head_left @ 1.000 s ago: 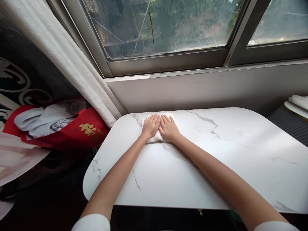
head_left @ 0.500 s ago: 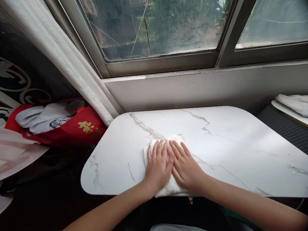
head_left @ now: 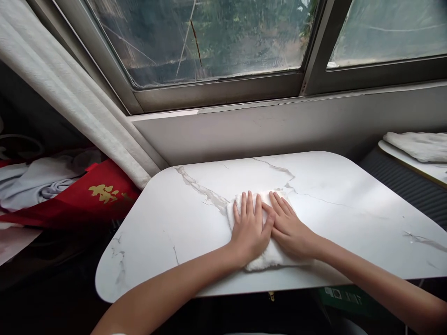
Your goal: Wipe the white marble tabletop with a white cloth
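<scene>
A folded white cloth (head_left: 262,261) lies flat on the white marble-patterned tabletop (head_left: 146,223). My left hand (head_left: 250,230) rests palm down on it, fingers stretched out and pointing away from me. Just to the right, my right hand (head_left: 293,228) presses on the same cloth with its fingers extended. The hands touch each other near the thumbs. Both palms cover the middle of the cloth, while its left, top and near edges show around them.
A red bag (head_left: 115,186) with gold lettering and pale fabric in it sits left, beside a white curtain (head_left: 91,111). Behind the tabletop are a wall and a window (head_left: 223,42). To the right, another white cloth (head_left: 419,145) lies above a dark ribbed surface (head_left: 405,186).
Both hands and the cloth have slid to the right and slightly away from me across the tabletop. The view has shifted a little to the right.
</scene>
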Demonstrator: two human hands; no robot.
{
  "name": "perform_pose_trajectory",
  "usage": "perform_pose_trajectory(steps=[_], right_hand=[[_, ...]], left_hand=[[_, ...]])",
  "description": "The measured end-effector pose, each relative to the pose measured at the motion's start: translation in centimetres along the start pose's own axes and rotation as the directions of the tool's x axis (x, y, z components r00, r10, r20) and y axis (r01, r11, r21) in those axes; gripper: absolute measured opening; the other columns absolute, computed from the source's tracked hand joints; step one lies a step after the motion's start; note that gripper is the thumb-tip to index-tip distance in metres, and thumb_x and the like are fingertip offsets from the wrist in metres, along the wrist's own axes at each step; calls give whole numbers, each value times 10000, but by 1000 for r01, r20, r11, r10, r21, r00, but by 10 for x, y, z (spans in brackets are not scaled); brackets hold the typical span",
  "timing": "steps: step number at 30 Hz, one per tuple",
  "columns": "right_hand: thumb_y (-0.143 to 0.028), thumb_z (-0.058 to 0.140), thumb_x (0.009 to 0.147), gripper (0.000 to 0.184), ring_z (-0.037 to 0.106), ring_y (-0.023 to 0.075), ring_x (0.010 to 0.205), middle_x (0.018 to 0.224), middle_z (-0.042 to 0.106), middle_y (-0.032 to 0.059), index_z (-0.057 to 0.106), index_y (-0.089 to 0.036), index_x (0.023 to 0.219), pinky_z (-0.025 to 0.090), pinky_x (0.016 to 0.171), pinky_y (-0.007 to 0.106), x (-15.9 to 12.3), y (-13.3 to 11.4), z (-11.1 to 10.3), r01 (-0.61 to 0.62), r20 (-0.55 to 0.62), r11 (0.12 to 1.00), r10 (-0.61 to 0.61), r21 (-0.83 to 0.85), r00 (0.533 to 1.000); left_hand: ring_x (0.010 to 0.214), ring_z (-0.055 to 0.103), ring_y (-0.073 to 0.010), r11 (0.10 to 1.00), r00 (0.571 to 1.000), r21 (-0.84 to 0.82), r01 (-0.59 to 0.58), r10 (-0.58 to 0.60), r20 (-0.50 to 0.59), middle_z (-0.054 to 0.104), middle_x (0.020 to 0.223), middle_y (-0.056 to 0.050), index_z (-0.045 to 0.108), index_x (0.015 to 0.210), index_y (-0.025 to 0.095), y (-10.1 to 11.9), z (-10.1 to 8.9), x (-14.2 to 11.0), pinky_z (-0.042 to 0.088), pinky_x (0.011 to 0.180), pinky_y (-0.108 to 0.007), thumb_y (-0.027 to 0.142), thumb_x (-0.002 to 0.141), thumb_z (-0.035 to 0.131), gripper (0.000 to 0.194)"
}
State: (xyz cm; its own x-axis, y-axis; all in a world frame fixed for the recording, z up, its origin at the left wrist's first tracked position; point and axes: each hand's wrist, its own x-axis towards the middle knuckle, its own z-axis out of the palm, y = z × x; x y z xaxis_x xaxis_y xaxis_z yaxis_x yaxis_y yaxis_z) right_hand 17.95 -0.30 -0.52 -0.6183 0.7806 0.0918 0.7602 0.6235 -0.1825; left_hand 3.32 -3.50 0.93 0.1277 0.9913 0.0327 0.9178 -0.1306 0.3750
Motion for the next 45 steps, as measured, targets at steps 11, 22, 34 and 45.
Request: perform_pose_trajectory(steps=[11,22,34,45], right_hand=[[-304,230,986,530,219,248,1424,1535,287,156,321,-124,1477,187,1146,396,142,32,1,-100,-75,994,96,-51,993],[-294,224,982,519,250,241,1412,1526,317,137,355,-134,1459,203,1130,409,182,78,-2,-180,-132,983,175,-23,976],[-314,252,971,526,308,245,1387,1510,347,132,390,-110,1436,264,1108,422,141,151,-10,-184,-183,980,167,-80,969],[-299,242,965,546,280,265,1401,1519,326,142,344,-99,1462,256,1118,437,75,114,-16,-204,-148,966,181,-159,972]], left_hand=[[1414,261,-221,991,971,-4,136,-134,-198,364,1510,-80,385,1424,147,-50,-6,130,138,1169,-472,430,989,126,580],[1362,341,-218,997,967,-10,80,-80,-241,473,1429,-69,482,1325,200,-48,-2,201,170,1153,-480,406,1002,155,504],[1404,276,-222,997,972,3,75,-73,-223,394,1491,-98,422,1397,147,21,26,214,156,1157,-471,443,993,95,598],[1422,237,-236,1000,985,3,7,-7,-170,353,1513,-108,365,1437,116,40,31,152,124,1167,-486,478,984,89,642]])
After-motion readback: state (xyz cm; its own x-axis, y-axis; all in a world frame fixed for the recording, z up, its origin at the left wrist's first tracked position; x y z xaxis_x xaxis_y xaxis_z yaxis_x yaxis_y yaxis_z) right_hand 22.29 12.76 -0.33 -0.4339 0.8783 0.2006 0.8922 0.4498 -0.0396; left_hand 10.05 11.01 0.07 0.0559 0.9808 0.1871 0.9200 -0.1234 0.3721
